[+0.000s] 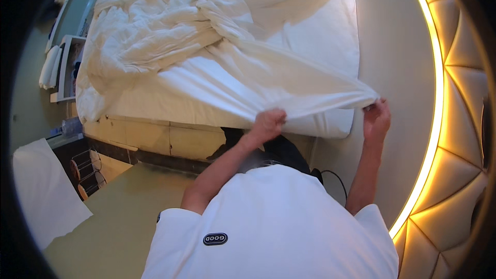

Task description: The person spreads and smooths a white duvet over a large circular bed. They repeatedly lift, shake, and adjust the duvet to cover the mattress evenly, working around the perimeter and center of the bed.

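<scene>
A white sheet (305, 77) is pulled taut in folds across the near right part of the bed. My left hand (268, 125) is closed in a fist on the sheet's near edge, in front of my body. Farther right, my right hand (377, 119) pinches a corner of the same sheet, drawn out past the mattress side. Under the sheet, the white-covered mattress (328, 125) shows its near right corner. A rumpled white duvet (150, 41) lies heaped on the left side of the bed.
A curved light strip (438, 72) and a padded wall panel (460, 124) stand on the right. At left are a white cloth (49, 191), a clear plastic bottle (71, 126) and a wire rack (89, 173). A dark cable (338, 178) hangs near my right forearm.
</scene>
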`<state>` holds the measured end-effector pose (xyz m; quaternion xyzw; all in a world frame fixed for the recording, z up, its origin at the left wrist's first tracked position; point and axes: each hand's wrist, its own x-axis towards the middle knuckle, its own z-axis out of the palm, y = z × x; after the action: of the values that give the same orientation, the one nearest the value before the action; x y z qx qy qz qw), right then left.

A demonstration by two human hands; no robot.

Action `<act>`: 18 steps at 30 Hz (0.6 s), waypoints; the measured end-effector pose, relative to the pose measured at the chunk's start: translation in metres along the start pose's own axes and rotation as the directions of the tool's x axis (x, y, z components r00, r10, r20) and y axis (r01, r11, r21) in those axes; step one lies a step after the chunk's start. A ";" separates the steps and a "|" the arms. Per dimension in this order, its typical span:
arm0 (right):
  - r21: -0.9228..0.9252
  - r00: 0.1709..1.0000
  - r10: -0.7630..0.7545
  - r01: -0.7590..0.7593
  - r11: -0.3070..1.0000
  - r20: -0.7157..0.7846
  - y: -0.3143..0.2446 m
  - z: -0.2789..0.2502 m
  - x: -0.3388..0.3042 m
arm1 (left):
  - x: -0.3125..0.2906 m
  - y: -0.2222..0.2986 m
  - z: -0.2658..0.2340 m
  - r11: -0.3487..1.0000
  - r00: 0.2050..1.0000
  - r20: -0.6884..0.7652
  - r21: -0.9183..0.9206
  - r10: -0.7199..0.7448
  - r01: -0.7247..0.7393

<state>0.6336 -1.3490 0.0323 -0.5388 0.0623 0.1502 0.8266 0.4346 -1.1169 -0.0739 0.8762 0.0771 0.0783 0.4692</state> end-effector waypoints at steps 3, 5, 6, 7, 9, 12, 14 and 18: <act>0.113 0.981 0.169 -0.158 0.981 -0.092 0.019 -0.009 -0.010 | -0.010 0.008 0.006 0.968 0.953 0.217 -0.093 -0.210 0.234; 0.193 0.990 0.072 -0.048 0.980 -0.118 0.001 -0.021 -0.001 | 0.001 0.027 0.000 0.920 0.913 0.305 -0.195 -0.273 0.340; 0.183 0.999 -0.002 0.011 0.983 -0.046 -0.025 -0.025 -0.001 | 0.012 0.041 -0.001 0.900 0.917 0.304 -0.270 -0.258 0.343; 0.211 0.994 -0.108 0.110 0.971 -0.021 -0.049 -0.009 -0.008 | 0.017 0.053 0.004 0.889 0.945 0.270 -0.364 -0.185 0.278; 0.206 0.948 -0.302 0.277 0.938 0.101 -0.087 -0.010 -0.011 | 0.027 0.083 0.023 0.805 0.974 0.223 -0.567 -0.050 0.171; -0.531 0.838 -0.540 0.420 0.736 -0.085 -0.086 -0.022 -0.011 | 0.021 0.090 0.067 0.857 0.973 0.232 -0.502 0.005 0.115; -0.710 0.896 -0.434 0.244 0.660 -0.096 -0.047 -0.066 0.000 | 0.018 0.078 0.085 0.893 0.957 0.284 -0.413 -0.058 0.177; -0.497 0.954 -0.113 -0.042 0.867 -0.276 0.015 -0.088 -0.001 | 0.018 0.041 0.085 0.875 0.878 0.413 -0.300 -0.241 0.381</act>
<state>0.6328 -1.4240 -0.0168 -0.7507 0.1346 0.0633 0.6437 0.4722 -1.2040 -0.0852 0.7456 0.1152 -0.1494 0.6391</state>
